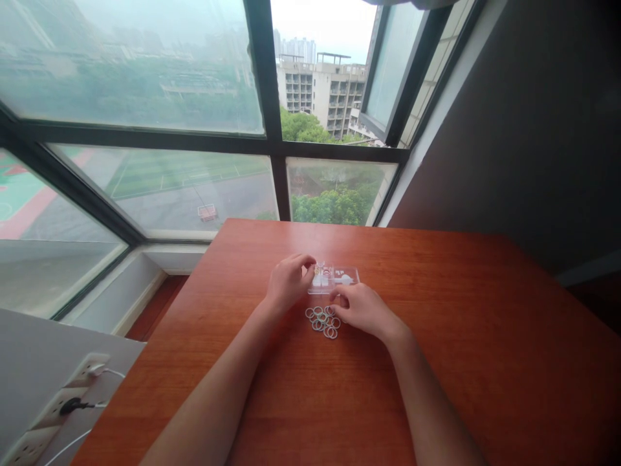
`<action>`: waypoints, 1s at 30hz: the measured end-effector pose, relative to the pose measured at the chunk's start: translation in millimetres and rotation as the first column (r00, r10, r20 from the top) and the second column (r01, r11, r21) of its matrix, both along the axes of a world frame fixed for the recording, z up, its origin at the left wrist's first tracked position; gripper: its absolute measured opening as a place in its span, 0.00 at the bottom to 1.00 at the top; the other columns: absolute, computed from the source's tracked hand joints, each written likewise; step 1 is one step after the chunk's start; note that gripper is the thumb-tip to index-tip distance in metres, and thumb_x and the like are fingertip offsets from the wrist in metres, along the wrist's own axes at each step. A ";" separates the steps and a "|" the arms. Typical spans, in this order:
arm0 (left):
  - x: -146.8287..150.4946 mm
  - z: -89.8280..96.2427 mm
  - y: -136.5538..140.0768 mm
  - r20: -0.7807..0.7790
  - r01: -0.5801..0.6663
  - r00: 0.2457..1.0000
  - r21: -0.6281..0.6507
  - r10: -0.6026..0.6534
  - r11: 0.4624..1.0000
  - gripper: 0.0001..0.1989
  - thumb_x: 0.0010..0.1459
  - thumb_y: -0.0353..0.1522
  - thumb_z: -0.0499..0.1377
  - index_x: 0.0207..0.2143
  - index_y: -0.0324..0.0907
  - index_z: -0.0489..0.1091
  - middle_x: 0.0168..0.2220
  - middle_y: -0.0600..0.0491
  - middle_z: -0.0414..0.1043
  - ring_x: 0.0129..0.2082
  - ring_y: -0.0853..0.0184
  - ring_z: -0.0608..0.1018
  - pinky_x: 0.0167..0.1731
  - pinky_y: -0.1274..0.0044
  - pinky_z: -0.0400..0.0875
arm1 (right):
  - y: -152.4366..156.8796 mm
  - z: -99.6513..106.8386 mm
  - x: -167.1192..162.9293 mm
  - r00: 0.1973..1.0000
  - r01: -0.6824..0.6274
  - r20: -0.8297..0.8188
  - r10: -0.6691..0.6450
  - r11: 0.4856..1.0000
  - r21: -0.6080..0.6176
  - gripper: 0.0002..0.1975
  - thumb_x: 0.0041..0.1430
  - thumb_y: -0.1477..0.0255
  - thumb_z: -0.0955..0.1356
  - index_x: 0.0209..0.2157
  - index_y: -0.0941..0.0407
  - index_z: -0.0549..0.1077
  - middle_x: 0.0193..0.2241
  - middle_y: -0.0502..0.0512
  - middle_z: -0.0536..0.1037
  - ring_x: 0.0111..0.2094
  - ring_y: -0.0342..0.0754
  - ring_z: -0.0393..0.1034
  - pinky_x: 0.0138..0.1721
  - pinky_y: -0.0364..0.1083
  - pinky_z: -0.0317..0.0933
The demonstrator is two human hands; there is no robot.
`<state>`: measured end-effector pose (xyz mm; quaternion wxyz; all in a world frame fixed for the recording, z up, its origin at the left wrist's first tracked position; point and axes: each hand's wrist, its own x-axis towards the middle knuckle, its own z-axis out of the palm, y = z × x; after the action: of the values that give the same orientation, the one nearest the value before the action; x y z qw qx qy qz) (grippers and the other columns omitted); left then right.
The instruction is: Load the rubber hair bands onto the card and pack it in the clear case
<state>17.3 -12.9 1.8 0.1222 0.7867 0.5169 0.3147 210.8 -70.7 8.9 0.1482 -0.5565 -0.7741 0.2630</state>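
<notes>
A small clear plastic box (pixel 321 291) lies on the table, its lid (pixel 350 272) folded open to the right. Some small clear and coloured pieces show inside it, too small to name. My left hand (pixel 291 279) is at the box's left side, thumb and forefinger bent around its upper left edge. Just in front of the box lies a loose heap of several pale grey-green rings (pixel 322 320). My right hand (pixel 361 307) is low over the heap's upper right edge. Its fingers are curled, with a gap between forefinger and thumb; the thumb tip is close to a ring.
The reddish-brown wooden table (pixel 310 401) reaches to dark-framed windows (pixel 279 149) at the back. A dark wall (pixel 524 129) rises on the right. At lower left, wall sockets (pixel 63 406) hold plugs with cables (pixel 114 372), beyond the table's left edge.
</notes>
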 end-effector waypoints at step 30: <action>25.1 5.3 -14.6 0.372 0.338 0.893 -0.187 -0.252 0.923 0.08 0.58 0.33 0.58 0.32 0.38 0.74 0.27 0.54 0.75 0.22 0.75 0.67 0.24 0.82 0.61 | 9.0 -2.9 1.2 0.918 0.387 -0.211 -0.335 0.869 0.308 0.05 0.56 0.68 0.67 0.31 0.54 0.74 0.19 0.46 0.71 0.23 0.43 0.65 0.29 0.41 0.53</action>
<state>42.4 -27.5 7.2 0.3530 0.7686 0.3965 0.3569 212.0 -61.6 6.0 0.3478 -0.6355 -0.6764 0.1327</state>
